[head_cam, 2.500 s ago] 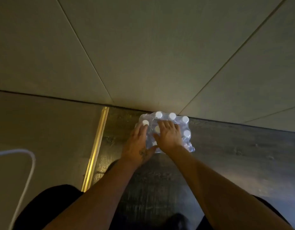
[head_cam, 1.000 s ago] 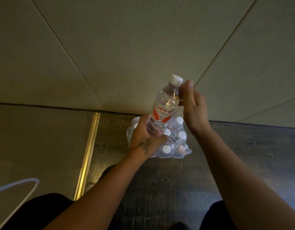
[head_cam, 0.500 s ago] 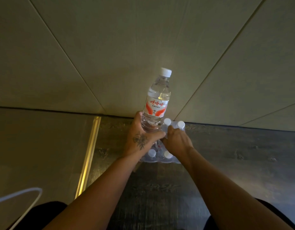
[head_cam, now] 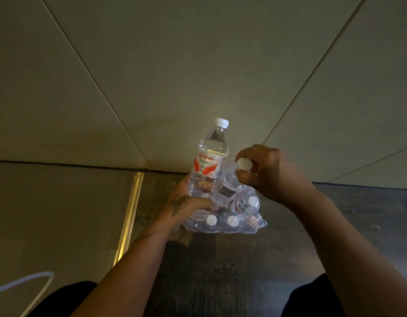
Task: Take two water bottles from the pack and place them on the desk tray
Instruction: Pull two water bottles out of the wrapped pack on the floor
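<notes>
The left hand (head_cam: 186, 209) is wrapped around the base of an upright water bottle (head_cam: 210, 156) (white cap, red-and-white label), held just above the pack (head_cam: 230, 216). The right hand (head_cam: 268, 172) pinches the capped neck of a second bottle (head_cam: 234, 177), tilted and partly in the torn plastic. The pack sits on the dark floor (head_cam: 243, 259) at its far edge, against the wall (head_cam: 198, 65).

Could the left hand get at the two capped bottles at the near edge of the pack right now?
Probably not. The left hand is closed around the first bottle, so its grip is taken. The two near caps lie uncovered just beside it in the pack, but it would have to put that bottle down first.
</notes>
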{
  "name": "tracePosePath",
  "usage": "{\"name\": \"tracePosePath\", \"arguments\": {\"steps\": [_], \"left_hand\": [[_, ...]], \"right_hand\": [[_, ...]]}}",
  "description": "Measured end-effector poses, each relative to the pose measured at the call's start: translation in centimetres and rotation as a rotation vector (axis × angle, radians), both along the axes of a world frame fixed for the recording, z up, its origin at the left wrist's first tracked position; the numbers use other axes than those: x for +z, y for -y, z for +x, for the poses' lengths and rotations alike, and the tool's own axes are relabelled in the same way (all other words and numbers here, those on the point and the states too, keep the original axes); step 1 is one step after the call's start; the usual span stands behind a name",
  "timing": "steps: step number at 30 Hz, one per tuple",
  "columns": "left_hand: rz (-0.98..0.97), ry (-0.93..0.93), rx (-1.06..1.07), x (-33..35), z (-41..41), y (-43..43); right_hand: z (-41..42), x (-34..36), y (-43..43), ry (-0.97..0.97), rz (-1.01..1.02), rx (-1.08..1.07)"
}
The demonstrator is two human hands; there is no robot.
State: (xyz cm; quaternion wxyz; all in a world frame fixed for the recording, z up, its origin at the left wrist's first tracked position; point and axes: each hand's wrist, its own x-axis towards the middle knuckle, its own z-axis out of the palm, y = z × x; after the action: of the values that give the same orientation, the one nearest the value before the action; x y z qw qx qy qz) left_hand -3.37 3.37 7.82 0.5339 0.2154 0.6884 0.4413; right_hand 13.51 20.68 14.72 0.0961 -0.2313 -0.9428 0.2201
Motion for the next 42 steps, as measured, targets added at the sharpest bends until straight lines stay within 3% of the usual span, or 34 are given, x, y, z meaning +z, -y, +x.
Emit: {"name": "tracePosePath", "arguments": {"steps": [9,18,21,25,28,33,42], "left_hand": [[0.202,0.371,0.047,1.6,0.5,-0.1],[0.299,0.653,0.167,0.8,1.6,-0.9],[0.343,0.647,0.110,1.0,1.9,-1.1],[0.357,0.543,0.091,1.2,2.1,-1.6],[0.333,0.465,0.078,1.1,1.8,-1.6],[0.373,0.453,0.048,1.0,1.5,-1.3],[0.423,0.445,0.006,1.5,1.1,-1.7]], "right_hand": [[0.1,8.2,-1.6,-0.150,0.054,0.000],[0.3,9.1,-0.7,-0.240,-0.058,-0.120],[0.0,7.6,-0.2,-0.285,-0.181,-0.202],[0.1,4.5,1.5,-0.419,-0.604,-0.165],[0.7,2.2,2.1,-0.454,-0.769,-0.159],[1.4,-1.8,3.9,-0.314,-0.866,-0.260],[1.6,-2.7,4.6,-0.467,-0.919,-0.408]]}}
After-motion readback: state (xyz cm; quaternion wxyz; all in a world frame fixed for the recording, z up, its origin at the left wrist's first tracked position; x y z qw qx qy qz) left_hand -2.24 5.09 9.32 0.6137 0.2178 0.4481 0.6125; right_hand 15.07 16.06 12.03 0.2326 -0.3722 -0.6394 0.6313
